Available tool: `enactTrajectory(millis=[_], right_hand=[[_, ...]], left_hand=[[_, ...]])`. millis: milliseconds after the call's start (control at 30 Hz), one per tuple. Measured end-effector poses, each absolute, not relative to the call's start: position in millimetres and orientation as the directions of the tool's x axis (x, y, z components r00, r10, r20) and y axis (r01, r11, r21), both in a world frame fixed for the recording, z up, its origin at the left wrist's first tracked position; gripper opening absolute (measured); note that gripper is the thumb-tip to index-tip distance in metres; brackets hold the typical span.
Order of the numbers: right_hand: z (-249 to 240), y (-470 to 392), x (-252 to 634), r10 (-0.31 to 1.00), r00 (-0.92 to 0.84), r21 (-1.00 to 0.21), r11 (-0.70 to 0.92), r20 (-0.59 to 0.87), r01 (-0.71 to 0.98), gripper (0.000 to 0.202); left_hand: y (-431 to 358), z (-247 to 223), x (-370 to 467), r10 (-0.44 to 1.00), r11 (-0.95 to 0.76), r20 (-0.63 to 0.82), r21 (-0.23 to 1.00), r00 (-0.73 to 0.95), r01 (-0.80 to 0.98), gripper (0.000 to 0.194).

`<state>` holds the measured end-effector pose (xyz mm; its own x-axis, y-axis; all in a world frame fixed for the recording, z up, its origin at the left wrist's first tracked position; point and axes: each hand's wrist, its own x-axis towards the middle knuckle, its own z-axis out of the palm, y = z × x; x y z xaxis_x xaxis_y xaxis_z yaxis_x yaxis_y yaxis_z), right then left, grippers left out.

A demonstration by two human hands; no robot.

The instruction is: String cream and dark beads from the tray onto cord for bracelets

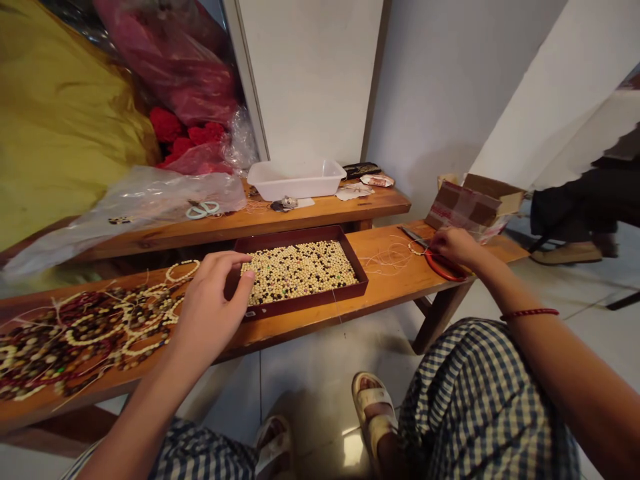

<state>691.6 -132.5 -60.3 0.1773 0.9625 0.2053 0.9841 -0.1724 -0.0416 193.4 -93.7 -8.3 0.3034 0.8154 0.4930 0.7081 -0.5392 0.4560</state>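
My left hand (217, 293) is over the left edge of a dark red tray (300, 303) of small cream and dark beads (305, 267). Its thumb and fingers are apart with nothing between them. On the wooden bench (380, 247), to the right of the tray, my right hand (453, 245) has its fingers pressed together beside red-handled scissors (445, 267) and a short beaded string (416, 249); what they grip, if anything, is too small to tell. Loose pale thread (387, 260) lies between tray and scissors. Many beaded strings (125, 320) are heaped left of my left hand.
Behind, a second bench (320, 208) bears a white plastic bin (297, 179), light-blue-handled scissors (203, 210) and plastic bags. An open cardboard box (467, 203) stands at the right. A person's leg and shoe (567, 253) show at far right.
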Motion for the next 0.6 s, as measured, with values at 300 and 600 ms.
enactTrajectory(millis=[300, 600], right_hand=[[-17, -136, 665, 0.845, 0.144, -0.063, -0.130, 0.514, 0.989, 0.013], [43, -128, 572, 0.680, -0.020, -0.075, 0.110, 0.733, 0.991, 0.007]], left_hand=[[-92, -9, 194, 0.816, -0.542, 0.496, 0.480, 0.296, 0.690, 0.029], [-88, -12, 194, 0.812, -0.548, 0.507, 0.493, 0.288, 0.676, 0.026]])
